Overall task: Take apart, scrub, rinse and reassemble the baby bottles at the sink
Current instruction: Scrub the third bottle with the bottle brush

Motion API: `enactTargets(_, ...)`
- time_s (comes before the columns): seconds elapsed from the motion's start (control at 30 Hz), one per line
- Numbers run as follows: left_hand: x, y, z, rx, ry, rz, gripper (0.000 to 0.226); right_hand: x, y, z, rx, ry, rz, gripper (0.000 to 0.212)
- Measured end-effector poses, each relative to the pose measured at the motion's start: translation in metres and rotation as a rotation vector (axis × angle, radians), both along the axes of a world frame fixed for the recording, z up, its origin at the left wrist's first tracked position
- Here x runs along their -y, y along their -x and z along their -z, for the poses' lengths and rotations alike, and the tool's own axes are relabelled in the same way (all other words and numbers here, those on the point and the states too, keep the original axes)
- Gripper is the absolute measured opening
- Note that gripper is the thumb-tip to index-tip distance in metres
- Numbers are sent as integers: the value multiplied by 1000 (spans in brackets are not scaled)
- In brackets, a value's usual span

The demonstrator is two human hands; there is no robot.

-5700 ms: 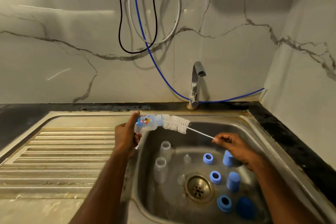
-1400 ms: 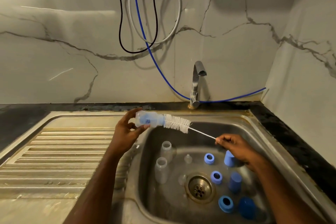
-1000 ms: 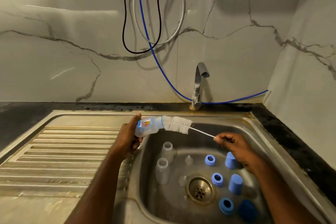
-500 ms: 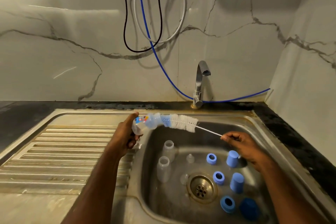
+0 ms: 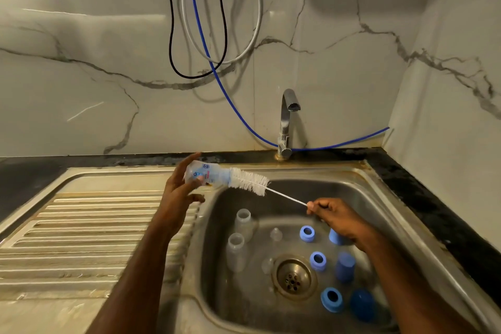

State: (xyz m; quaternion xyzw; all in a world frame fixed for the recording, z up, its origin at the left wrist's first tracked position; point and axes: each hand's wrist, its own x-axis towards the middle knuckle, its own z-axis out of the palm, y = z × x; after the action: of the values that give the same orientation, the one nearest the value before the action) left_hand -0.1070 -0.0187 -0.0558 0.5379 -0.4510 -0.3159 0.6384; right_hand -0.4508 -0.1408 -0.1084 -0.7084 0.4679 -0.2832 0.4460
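— What lay nearest you?
— Blue rings (image 5: 331, 299) and two clear bottles (image 5: 236, 252) in the sink (image 5: 379, 192).
— And your hands?
— My right hand (image 5: 334, 214) pinched the brush (image 5: 250, 181) wire; my left hand (image 5: 180, 187) gripped the printed bottle (image 5: 207, 175), bristles at its mouth, below the tap (image 5: 287, 119).

Veined white marble walls (image 5: 81, 84) meet in a corner above a dark bench (image 5: 423, 190), with cables (image 5: 170, 35) hanging down.
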Motion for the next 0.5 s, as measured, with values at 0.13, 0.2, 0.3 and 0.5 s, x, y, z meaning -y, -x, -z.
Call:
enactTargets(0.13, -2, 1, 1, 128, 31, -51, 47, -3, -3, 3, -51, 3, 6, 36)
enactTargets(0.2, -3, 0, -1, 131, 25, -88, 36, -7, -6, -2, 3, 11, 7, 33)
enactTargets(0.3, -5, -7, -3, 6, 13, -183, 41, -2, -1, -9, 104, 94, 18, 16)
enactTargets(0.5, -2, -4, 2, -2, -191, -120, 71, 3, 10, -10, 115, 197, 15, 9)
